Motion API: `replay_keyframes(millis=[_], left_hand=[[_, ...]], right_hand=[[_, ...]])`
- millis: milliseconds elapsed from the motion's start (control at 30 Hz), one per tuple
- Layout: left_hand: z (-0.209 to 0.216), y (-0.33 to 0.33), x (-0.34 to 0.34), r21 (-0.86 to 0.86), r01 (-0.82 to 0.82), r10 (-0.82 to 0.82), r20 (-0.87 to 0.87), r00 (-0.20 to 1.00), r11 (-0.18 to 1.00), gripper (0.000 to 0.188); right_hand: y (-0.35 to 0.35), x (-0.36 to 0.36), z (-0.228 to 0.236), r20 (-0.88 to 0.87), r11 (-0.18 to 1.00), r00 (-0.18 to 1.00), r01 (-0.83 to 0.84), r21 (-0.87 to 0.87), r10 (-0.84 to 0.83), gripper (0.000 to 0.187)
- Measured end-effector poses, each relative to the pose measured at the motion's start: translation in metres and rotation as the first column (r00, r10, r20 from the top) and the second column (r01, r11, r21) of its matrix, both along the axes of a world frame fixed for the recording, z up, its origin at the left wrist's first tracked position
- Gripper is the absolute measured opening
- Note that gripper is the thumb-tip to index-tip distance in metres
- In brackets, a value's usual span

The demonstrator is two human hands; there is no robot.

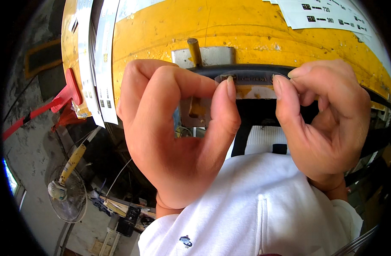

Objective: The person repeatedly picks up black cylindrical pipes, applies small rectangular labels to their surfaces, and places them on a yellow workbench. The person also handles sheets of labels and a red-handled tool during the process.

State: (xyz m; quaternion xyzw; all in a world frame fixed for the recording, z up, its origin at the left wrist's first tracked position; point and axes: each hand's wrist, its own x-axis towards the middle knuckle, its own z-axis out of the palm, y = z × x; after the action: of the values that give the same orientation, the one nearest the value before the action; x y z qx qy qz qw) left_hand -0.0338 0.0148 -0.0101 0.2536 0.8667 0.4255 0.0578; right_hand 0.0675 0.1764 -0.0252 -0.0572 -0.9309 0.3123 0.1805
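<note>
Head view: left hand (159,138) and right hand (328,121) pinch a strip (252,80) toward one o'clock (uneven tugging could skew it).

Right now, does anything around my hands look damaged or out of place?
The yellow tabletop looks worn: its surface is scratched and speckled with pale flecks. On the left, white printed sheets overhang its edge, which looks untidy. Nothing looks plainly spilled.

i can see a loose white shirt (234,187), softly creased, with a raised vertical seam (262,222) down the front and a small dark emblem (185,241) on the wearer's left. the left hand (161,136) and right hand (332,115) are bare, with thumbnails (231,85) reaching the tips.
</note>
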Motion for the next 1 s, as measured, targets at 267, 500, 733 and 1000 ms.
replay_keyframes(millis=[267,500,733,1000], left_hand=[[0.001,0.002,0.0,-0.013,0.007,-0.007,-0.006,1.0,1.0,0.018],[0.0,0.001,-0.001,-0.013,0.019,-0.019,-0.011,1.0,1.0,0.019],[0.0,0.001,-0.001,-0.022,0.019,-0.019,-0.018,1.0,1.0,0.02],[0.0,0.002,-0.001,-0.009,0.027,-0.027,-0.015,1.0,1.0,0.02]], right_hand=[[-0.015,-0.005,-0.003,-0.109,0.983,0.993,0.032,-0.183,-0.052,0.046],[-0.014,-0.006,-0.002,-0.087,0.985,0.995,0.034,-0.168,-0.049,0.044],[-0.016,-0.007,-0.001,-0.082,0.986,0.994,0.058,-0.155,-0.072,0.045],[-0.014,-0.005,-0.003,-0.112,0.986,0.992,0.043,-0.162,-0.062,0.045]])
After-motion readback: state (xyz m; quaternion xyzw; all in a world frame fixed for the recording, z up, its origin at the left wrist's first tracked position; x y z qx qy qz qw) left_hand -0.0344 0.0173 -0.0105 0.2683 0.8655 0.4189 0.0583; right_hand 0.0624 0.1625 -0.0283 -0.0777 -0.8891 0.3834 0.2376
